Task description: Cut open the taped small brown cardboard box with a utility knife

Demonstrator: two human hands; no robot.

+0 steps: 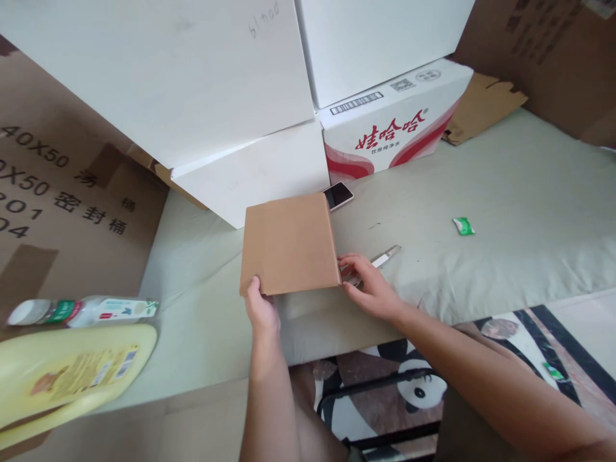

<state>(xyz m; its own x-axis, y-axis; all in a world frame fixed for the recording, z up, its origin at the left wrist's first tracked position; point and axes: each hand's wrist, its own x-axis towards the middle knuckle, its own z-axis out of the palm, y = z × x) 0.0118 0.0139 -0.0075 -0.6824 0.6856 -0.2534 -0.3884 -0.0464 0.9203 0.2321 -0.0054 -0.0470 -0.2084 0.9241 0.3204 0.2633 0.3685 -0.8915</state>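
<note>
Brown box (291, 244), held, contents hidden

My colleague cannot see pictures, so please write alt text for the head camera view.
A person's left hand grips a brown cardboard box at its near left corner, while the right hand touches its near right corner. A cutter knife lies beside the right hand on pale green cloth, with a phone and white cartons beyond the box.

A yellow jug (81, 362) sits beside a white-capped bottle (91, 311).
</note>
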